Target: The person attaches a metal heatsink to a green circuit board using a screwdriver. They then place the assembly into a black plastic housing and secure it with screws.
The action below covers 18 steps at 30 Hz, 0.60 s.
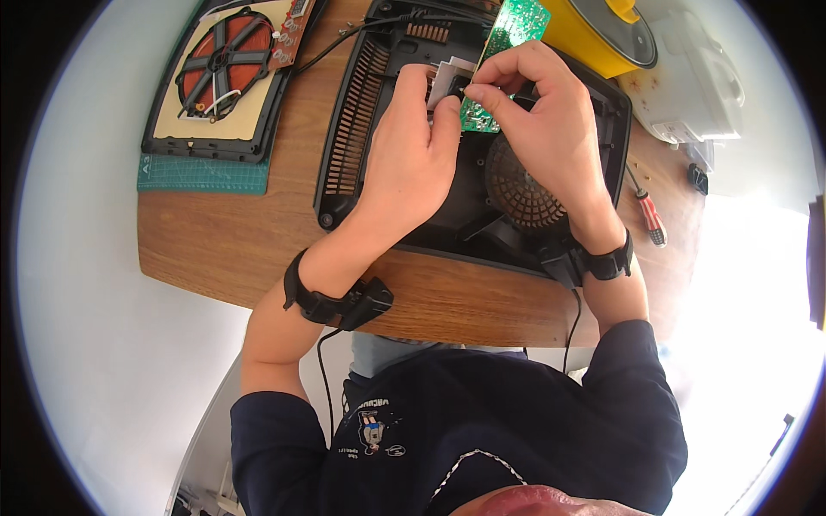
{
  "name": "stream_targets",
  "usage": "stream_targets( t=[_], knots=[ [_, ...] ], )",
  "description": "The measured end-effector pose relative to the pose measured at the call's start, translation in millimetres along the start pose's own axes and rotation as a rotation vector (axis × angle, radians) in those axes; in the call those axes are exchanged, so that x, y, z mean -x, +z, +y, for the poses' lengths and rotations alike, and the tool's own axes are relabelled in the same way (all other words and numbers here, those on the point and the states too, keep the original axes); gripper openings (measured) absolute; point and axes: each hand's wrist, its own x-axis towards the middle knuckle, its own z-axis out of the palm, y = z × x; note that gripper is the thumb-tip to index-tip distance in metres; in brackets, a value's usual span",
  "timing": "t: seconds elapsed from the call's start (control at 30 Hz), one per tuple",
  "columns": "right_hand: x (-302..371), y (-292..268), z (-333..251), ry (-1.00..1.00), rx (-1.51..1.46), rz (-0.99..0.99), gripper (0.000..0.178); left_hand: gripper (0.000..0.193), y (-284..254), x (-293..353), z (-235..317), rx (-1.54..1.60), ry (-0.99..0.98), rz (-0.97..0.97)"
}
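Observation:
A green circuit board [518, 24], its soldered face showing, stands tilted over a black plastic housing [430, 219]. My left hand [411, 159] is closed around a silver-grey metal block, which looks like a heat sink [442, 82], at the board's left side. Beside it, my right hand [548, 116] crosses in front of the board with thumb and forefinger pinched at its left edge. A small black part [459, 87] sits by those fingertips. Whatever is between them is too small or hidden to make out.
A round fan grille [525, 185] lies in the housing. At left, a panel with a copper coil [225, 64] rests on a green cutting mat [202, 175]. A screwdriver [651, 217], a yellow pot [585, 39] and a white container [680, 77] are at right. Cables hang from both wrist straps.

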Motion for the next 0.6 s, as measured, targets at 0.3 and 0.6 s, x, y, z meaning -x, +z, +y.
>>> stream_targets(
  t=[0.3, 0.6],
  knots=[
    [-1.1, -5.3, 3.0, 0.002, -0.013, -0.031, 0.013, 0.024, 0.5, -2.1, -4.7, 0.125, -0.083, -0.046],
    [-1.4, -10.3, 2.4, 0.018, -0.124, 0.004, 0.014, 0.024, -1.4, -2.4, -7.7, 0.298, -0.214, -0.081]
  ],
)
